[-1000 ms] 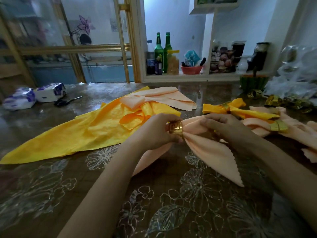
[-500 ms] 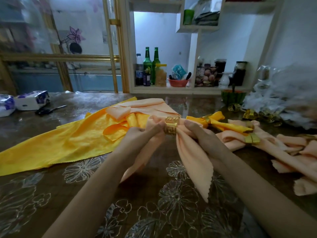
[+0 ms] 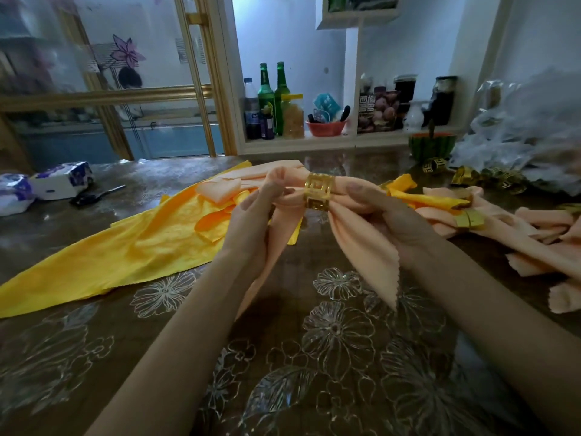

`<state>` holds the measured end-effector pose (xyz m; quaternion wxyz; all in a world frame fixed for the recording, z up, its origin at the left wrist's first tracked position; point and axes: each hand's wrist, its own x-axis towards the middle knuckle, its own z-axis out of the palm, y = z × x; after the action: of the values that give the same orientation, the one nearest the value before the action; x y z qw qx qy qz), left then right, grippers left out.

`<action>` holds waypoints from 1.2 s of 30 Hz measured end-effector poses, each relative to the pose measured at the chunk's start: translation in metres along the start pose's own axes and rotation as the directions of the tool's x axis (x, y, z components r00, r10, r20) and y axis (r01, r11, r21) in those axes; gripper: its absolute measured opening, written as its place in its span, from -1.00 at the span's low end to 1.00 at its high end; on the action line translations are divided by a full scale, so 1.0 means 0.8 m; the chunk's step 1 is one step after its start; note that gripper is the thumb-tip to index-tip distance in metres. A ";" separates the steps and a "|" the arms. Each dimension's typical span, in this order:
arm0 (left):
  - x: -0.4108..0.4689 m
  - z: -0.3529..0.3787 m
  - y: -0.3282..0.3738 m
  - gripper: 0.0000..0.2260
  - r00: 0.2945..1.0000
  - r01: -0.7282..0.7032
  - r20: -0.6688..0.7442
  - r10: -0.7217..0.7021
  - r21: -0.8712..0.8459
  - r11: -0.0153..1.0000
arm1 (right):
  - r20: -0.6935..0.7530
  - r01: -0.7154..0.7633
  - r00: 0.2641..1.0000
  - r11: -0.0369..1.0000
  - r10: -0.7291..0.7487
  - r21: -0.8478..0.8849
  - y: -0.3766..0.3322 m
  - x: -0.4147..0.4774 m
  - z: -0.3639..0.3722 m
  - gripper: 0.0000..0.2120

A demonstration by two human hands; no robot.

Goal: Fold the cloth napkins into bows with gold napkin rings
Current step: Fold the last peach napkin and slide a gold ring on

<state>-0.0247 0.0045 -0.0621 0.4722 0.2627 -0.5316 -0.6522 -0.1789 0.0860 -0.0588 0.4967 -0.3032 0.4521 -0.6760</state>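
Note:
I hold a peach cloth napkin (image 3: 361, 247) up above the table, threaded through a gold napkin ring (image 3: 318, 191) at its middle. My left hand (image 3: 251, 221) grips the bunched napkin just left of the ring. My right hand (image 3: 383, 215) grips the cloth on the ring's right side, thumb on top. Two pointed tails of the napkin hang down below my hands. A yellow napkin (image 3: 125, 250) lies spread flat on the table to the left, with loose peach and yellow pieces on it.
Finished bows lie at the right: a yellow one (image 3: 421, 199) and peach ones with a gold ring (image 3: 470, 219). Loose gold rings (image 3: 490, 180) sit by a plastic bag (image 3: 522, 127). Tissue packs (image 3: 59, 180) and scissors (image 3: 94, 196) lie at the far left.
Both hands have lifted the ringed peach napkin off the table and higher in view. The left hand has moved from the ring to the cloth beside it.

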 end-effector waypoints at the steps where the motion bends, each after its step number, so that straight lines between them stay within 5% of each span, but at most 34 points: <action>1: 0.001 -0.001 -0.002 -0.78 0.999 -0.022 0.027 0.021 0.026 0.999 | 0.005 0.013 1.000 1.000 -0.013 0.028 -0.002 0.001 0.000 -0.87; 7: -0.001 -0.002 -0.002 -0.75 0.996 -0.085 0.026 0.083 0.086 0.993 | 0.102 -0.002 0.995 1.000 0.003 -0.011 0.005 0.003 0.001 -0.88; 14: -0.004 -0.001 -0.008 -0.78 0.987 -0.158 0.049 0.152 0.152 0.976 | 0.053 0.100 0.995 0.855 -0.085 -0.509 -0.004 0.007 -0.013 -0.84; 17: -0.004 0.001 -0.007 -0.76 0.998 -0.064 0.006 0.063 0.125 0.990 | 0.064 0.176 0.983 0.777 -0.173 -0.605 -0.004 0.004 -0.010 -0.81; 20: -0.006 0.006 0.000 -0.67 0.990 0.142 0.002 -0.142 -0.027 0.989 | 0.048 0.223 0.971 0.805 -0.236 -0.549 0.004 0.002 -0.004 -0.67; 23: -0.007 0.008 0.002 -0.74 0.987 0.143 0.084 -0.137 -0.069 0.987 | 0.035 0.139 0.990 0.928 -0.135 -0.346 0.012 0.007 -0.001 -0.43; 27: -0.006 0.005 0.003 -0.85 0.984 0.096 0.145 -0.100 0.036 0.995 | 0.158 -0.014 0.987 0.991 0.036 -0.136 0.009 0.006 0.001 -0.56; 30: -0.006 0.007 0.000 -0.91 0.982 0.112 0.144 -0.120 0.057 0.992 | 0.149 -0.051 0.986 0.986 0.075 -0.158 0.003 0.003 -0.005 -0.58; 32: -0.007 0.009 -0.003 -0.91 0.987 0.090 0.131 -0.094 0.035 0.995 | 0.055 0.030 0.998 0.900 -0.007 -0.434 -0.002 0.001 -0.007 -0.61; 34: -0.011 0.011 -0.004 -0.91 0.991 0.058 0.124 -0.059 0.014 0.998 | 0.024 0.196 0.961 0.618 -0.275 -0.761 -0.010 -0.001 -0.012 -0.62; 36: -0.015 0.014 -0.004 -0.93 0.993 0.037 0.114 -0.037 0.001 0.999 | 0.168 0.345 0.889 0.381 -0.426 -0.858 -0.015 -0.003 -0.011 -0.60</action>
<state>-0.0301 0.0200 -0.0637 0.4291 0.2346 -0.5525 -0.6750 -0.1908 0.0919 -0.0516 0.0837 -0.5807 0.6665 -0.4600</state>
